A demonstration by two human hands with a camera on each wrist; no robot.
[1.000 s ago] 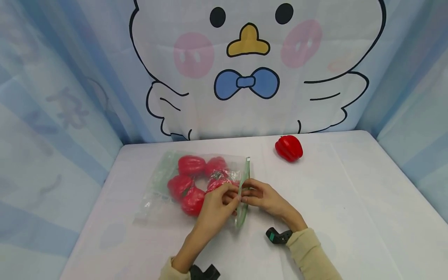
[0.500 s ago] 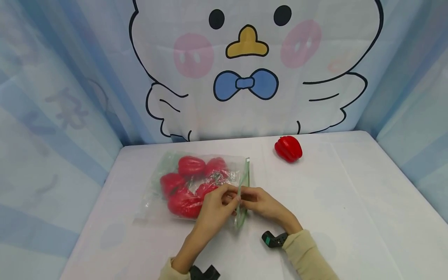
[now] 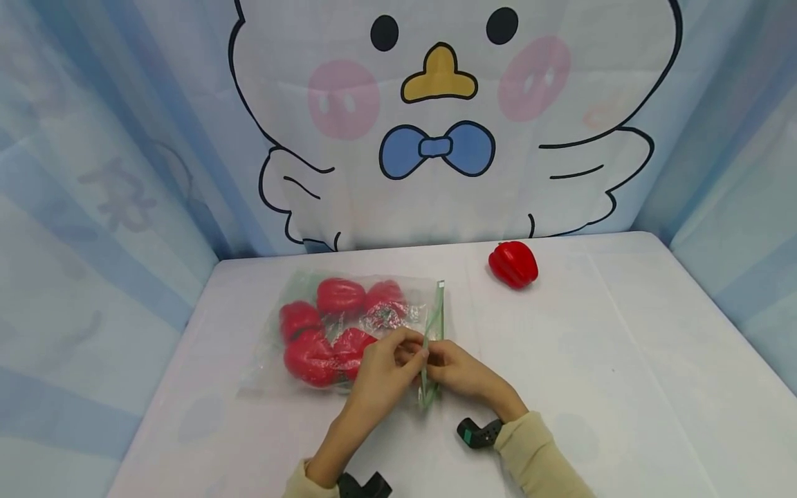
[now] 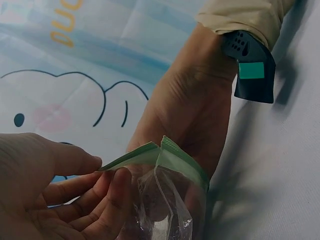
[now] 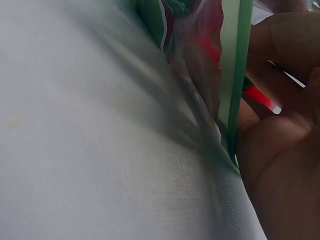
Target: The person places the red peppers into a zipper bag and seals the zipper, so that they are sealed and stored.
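Note:
A clear zip-top bag (image 3: 268, 370) with a green-edged mouth lies on the table, its opening to the right. Several red bell peppers (image 3: 341, 296) are inside it. My left hand (image 3: 386, 370) pinches the green edge between thumb and fingers, plain in the left wrist view, where the green zip strip (image 4: 182, 160) stands parted. My right hand (image 3: 463, 373) reaches in at the mouth; the bag edge and my left hand hide its fingertips, so their grip does not show. The right wrist view has the green strip (image 5: 235, 75) crossing in front of skin.
One more red bell pepper (image 3: 513, 265) lies loose at the table's back, right of the bag. A white cloth covers the table (image 3: 623, 360). Printed curtains (image 3: 112, 207) hang along the sides and back.
Peppers at the bag's near side have shifted left inside it. My right hand has drawn slightly nearer to me and leftward at the mouth. My left hand keeps its place on the edge.

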